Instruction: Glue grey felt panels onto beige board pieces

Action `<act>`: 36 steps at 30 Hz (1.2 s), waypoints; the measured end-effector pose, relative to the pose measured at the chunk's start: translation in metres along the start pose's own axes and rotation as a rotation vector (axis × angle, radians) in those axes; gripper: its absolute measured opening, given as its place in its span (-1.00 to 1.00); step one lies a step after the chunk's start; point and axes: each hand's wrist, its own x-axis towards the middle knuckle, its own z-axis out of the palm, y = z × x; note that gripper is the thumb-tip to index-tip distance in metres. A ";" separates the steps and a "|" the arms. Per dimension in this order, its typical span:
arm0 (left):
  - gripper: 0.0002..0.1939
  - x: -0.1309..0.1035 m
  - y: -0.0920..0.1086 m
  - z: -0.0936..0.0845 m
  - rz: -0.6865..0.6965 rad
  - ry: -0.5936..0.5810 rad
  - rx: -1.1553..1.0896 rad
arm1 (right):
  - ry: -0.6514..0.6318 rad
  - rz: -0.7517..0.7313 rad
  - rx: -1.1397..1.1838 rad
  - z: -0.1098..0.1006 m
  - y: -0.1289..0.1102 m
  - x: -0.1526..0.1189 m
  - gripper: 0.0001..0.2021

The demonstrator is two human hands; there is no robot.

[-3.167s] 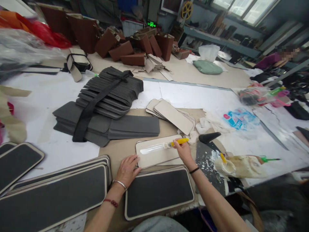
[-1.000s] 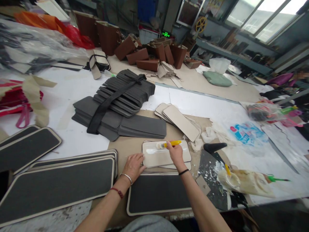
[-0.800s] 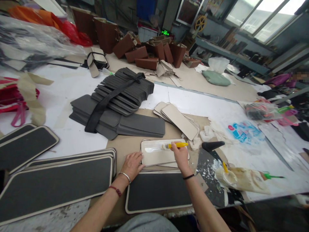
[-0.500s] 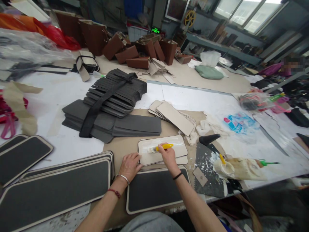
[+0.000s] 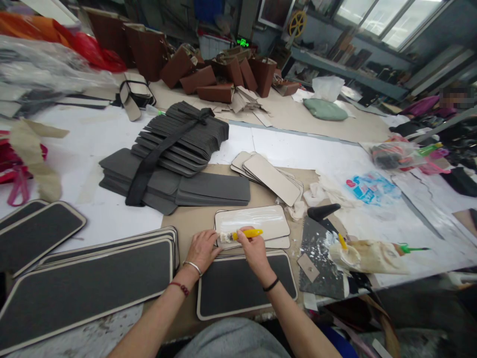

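The right hand (image 5: 254,248) is closed around a slim yellow-handled brush (image 5: 256,232), its bristles loaded with white paste at the left end of a cream rectangular panel with rounded corners (image 5: 257,219). That panel lies flat on the bench (image 5: 298,152), partly over another pale panel, shiny streaks across its face. The left hand (image 5: 203,248), loosely spread and grasping nothing, rests its fingertips at the panel's left edge. With the bristles this close, a stroke running too far could smear paste onto those fingers. If their hold is light, brush drag could skew the panel; overshooting nearward could mark the dark grey, cream-bordered rectangular panel (image 5: 248,286).
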 end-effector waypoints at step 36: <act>-0.73 -0.002 -0.017 0.016 0.111 0.134 0.058 | 0.333 -0.001 -0.403 -0.146 0.026 0.087 -0.65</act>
